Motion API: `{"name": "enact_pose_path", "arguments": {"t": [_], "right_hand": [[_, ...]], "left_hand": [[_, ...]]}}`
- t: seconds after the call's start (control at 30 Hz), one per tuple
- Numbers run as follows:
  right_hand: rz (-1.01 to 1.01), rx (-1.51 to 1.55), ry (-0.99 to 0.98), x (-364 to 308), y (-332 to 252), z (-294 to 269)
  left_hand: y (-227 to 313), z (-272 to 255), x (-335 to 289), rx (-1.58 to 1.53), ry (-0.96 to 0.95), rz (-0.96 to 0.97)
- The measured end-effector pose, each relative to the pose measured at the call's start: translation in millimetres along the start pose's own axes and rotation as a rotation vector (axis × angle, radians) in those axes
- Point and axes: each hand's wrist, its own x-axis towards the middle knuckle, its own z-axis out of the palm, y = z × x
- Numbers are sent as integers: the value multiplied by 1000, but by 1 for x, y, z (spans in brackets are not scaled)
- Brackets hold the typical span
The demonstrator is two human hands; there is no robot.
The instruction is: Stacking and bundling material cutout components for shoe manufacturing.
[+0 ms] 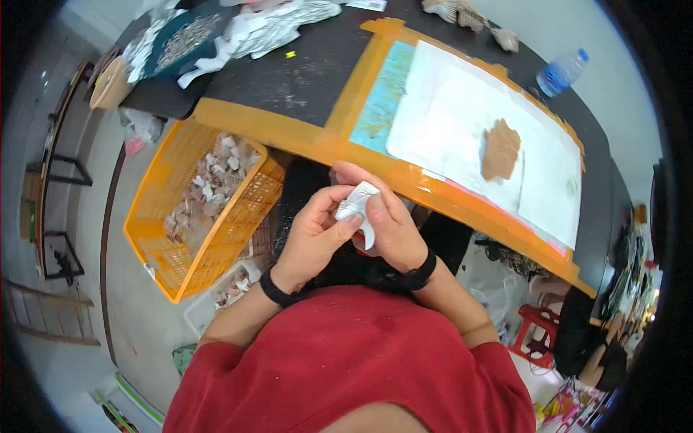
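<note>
Two bare hands meet in the middle, in front of the red shirt, and both hold one small white piece [359,199] with thin gray lines on it. The left hand [315,220] pinches it from the left, with the thumb near its lower part. The right hand [395,225] pinches it from the other side, with the thumb pressed on its front. The piece is up off everything, close to the near edge of the black bench [307,90]. A white tail of it hangs down between the thumbs (I can't tell if it is paper or something else). Each wrist has a black band. To the left of the hands, lower than the bench top, is a yellow basket [225,249] with holes in its sides. Lots of white and brown bits [209,177] lie in it. On the bench, to the right, a big white sheet [447,94] lies flat, with orange tape around it. A brown piece [501,149] with a bumpy edge lies on the sheet. Past it, near the far edge, is a clear bottle [561,73] with a blue cap. A red stool [536,328] stands on the floor at the right.
</note>
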Motion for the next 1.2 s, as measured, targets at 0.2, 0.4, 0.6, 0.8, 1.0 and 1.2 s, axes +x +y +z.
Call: {"name": "enact_pose_path", "arguments": {"t": [0.2,0.4,0.6,0.8,1.0,1.2], "right_hand": [[188,88,-137,9,1,12],[480,-169,-414,22,12,16],[458,-313,-330,29,12,8],[403,-414,-243,6,2,6],[210,-672,-273,-17,-18,-5],[68,-693,150,-60,-96,-30]], "left_hand": [[-15,-14,-13,-122,110,43],[-3,-62,-49,-25,90,67],[-38,-185,-163,403,938,-155],[-129,-325,-318,1259,1115,-375],[-146,-343,-341,1381,839,-443],[-20,-137,-92,945,304,-20]]}}
